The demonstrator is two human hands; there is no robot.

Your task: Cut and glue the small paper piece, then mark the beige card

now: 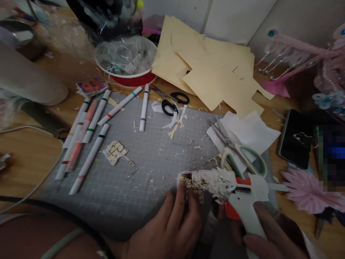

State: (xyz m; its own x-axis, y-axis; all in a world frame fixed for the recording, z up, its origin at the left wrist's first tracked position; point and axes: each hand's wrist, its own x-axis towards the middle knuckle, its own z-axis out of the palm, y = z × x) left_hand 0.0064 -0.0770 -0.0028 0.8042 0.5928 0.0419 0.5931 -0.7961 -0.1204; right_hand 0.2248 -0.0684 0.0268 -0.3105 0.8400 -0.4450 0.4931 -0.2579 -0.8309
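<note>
Your left hand (167,230) lies flat with fingers spread, pinning a patterned paper piece (190,186) to the grey cutting mat (121,169). Your right hand (269,233) is wrapped around the glue gun (249,201), its nozzle touching that piece. Beyond lie green-handled scissors (242,154), markers (88,136) and yellow paper sheets (210,64).

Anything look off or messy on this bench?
Yes. The glue gun in the right hand has its front end caked in white fluffy scraps, near the patterned paper under the left hand. Paper shreds are strewn over the grey cutting mat.
</note>
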